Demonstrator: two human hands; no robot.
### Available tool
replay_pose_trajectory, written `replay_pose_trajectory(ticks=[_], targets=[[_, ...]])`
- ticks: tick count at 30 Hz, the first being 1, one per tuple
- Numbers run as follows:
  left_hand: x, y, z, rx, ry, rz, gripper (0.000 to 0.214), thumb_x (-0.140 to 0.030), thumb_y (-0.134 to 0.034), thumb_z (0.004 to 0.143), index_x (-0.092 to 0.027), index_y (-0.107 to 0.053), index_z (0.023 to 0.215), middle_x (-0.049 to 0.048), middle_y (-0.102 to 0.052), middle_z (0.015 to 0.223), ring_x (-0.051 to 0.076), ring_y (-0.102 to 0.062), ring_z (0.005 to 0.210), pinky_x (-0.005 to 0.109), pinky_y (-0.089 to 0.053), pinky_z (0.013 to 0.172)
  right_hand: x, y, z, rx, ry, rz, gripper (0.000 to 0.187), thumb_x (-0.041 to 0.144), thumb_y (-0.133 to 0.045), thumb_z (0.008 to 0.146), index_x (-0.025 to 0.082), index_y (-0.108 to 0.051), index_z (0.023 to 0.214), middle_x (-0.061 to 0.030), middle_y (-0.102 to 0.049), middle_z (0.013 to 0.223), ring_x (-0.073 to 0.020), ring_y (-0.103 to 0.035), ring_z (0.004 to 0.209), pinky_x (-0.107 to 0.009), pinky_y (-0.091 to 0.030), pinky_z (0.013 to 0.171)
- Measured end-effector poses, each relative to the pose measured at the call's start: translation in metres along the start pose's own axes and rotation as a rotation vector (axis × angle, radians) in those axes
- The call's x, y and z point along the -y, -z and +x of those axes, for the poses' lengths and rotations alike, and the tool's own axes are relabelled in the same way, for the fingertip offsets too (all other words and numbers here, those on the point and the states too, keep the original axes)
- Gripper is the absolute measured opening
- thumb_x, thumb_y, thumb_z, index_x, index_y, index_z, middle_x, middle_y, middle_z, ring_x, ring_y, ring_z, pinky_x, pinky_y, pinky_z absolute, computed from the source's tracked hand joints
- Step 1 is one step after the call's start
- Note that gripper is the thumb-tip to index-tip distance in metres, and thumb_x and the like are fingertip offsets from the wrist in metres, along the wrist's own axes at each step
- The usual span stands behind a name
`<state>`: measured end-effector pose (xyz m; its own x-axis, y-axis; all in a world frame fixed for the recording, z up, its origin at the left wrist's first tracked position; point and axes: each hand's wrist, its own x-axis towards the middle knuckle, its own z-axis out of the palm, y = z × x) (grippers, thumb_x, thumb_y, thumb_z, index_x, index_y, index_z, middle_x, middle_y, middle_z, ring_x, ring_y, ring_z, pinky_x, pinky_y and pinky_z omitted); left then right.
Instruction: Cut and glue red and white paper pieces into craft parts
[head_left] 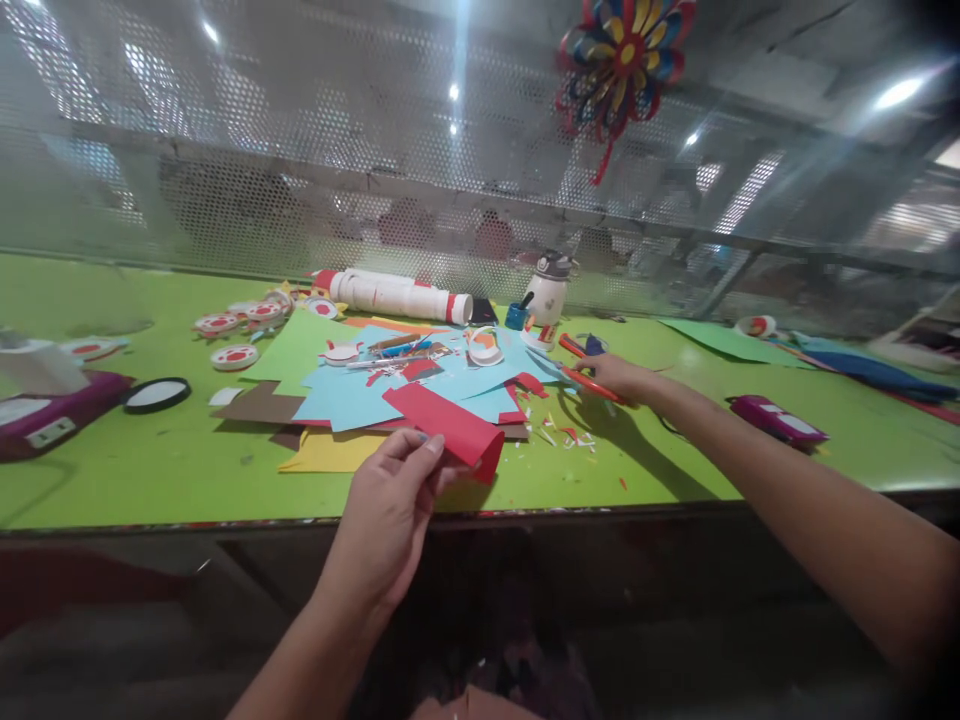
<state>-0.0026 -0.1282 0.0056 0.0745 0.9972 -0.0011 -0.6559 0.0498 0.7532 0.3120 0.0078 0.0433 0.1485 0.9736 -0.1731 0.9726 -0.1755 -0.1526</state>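
Pinched between the thumb and fingers of my left hand (pixel 405 480) is a piece of red paper (pixel 454 425), its right end curled over. It is held above the table's front part, in front of a pile of coloured sheets. My right hand (pixel 619 378) reaches out to the right of the pile, its fingers closed at the orange handles of a pair of scissors (pixel 589 382). The blades point left over the light blue paper (pixel 345 395). Paper scraps (pixel 566 435) lie on the table between my hands.
White rolled tubes (pixel 397 295) lie behind the pile, near a bottle (pixel 550 290) and a small blue jar (pixel 517 316). Round red-and-white paper pieces (pixel 235 357) and a black-rimmed disc (pixel 157 394) are at left. A purple device (pixel 780 420) sits at right; a pinwheel-like flower (pixel 628 55) hangs above.
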Motion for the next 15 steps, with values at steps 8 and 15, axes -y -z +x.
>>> replay_pose_trajectory(ticks=[8, 15], targets=[[-0.019, -0.021, 0.024, 0.02, -0.125, -0.017, 0.022, -0.022, -0.081, 0.066, -0.014, -0.061, 0.069, -0.0011, -0.065, 0.071, 0.009, -0.061, 0.065, 0.02, -0.052, 0.063, -0.023, 0.011, -0.075, -0.072, 0.175, 0.348, 0.04, 0.022, -0.058, 0.077, 0.011, -0.056, 0.115, -0.0111, -0.068, 0.098, -0.0242, -0.066, 0.088, -0.029, -0.053, 0.071], [-0.034, -0.039, 0.053, 0.033, -0.248, -0.058, 0.02, -0.02, -0.079, 0.068, -0.014, -0.059, 0.067, -0.0027, -0.062, 0.068, 0.011, -0.062, 0.073, 0.032, -0.054, 0.087, 0.009, -0.004, -0.136, 0.084, 0.356, 0.822, 0.049, 0.035, -0.065, 0.08, 0.022, -0.048, 0.124, -0.0083, -0.063, 0.1, -0.0237, -0.065, 0.089, -0.033, -0.052, 0.073]])
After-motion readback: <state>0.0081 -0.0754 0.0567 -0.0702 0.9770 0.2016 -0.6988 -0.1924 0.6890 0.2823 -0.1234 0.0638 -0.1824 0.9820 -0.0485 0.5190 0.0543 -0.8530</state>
